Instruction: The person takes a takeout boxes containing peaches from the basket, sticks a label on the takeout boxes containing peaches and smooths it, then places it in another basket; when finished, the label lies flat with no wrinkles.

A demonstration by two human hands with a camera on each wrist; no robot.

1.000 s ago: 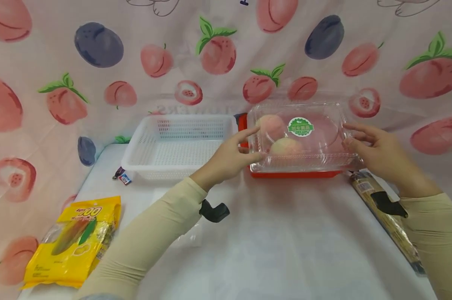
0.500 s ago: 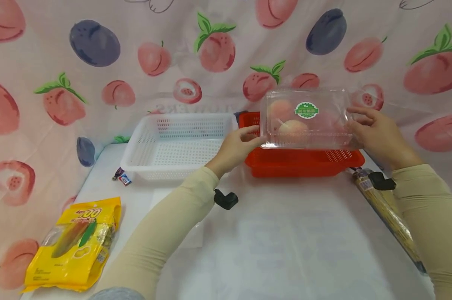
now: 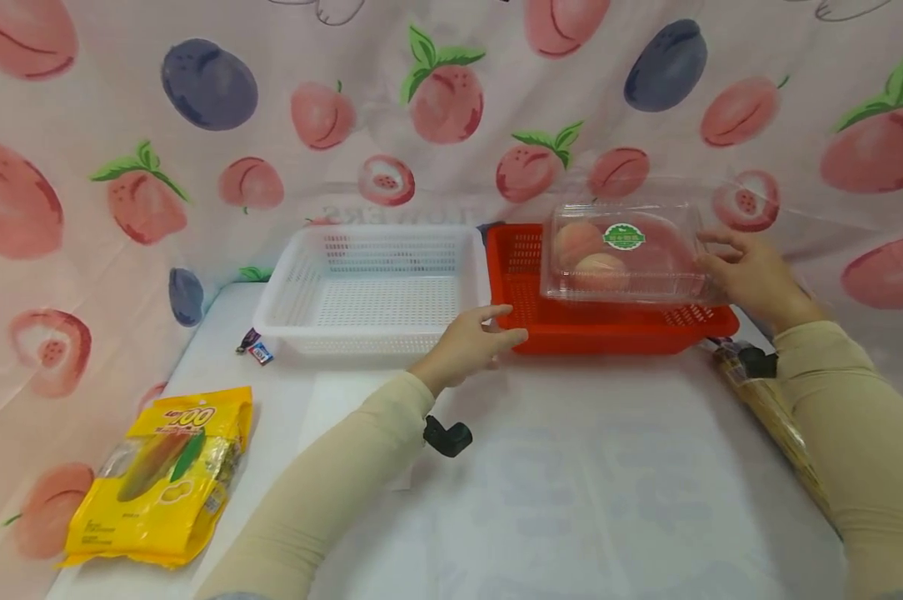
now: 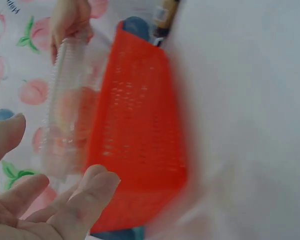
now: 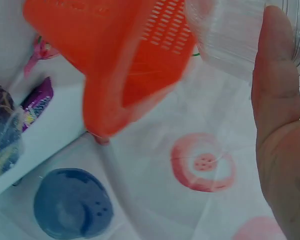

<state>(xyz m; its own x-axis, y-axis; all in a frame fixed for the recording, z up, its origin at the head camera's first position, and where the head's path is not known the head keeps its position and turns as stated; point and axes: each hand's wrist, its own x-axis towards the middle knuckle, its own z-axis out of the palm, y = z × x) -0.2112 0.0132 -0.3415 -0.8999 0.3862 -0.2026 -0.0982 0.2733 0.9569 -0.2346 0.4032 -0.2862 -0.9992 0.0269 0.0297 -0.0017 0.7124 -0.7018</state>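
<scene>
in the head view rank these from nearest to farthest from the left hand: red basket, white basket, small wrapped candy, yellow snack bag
From the left hand:
1. red basket, its near left corner right at the fingertips.
2. white basket, just behind and left of the hand; nearly as near, but not at the fingertips.
3. small wrapped candy, farther left on the table.
4. yellow snack bag, at the near left edge.

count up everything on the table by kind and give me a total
Baskets: 2, white basket and red basket
Clear fruit boxes: 1, clear box
Yellow snack bags: 1, yellow bag
Long wrapped packs: 1, long pack
Small wrappers: 1, small wrapper
Total: 6
</scene>
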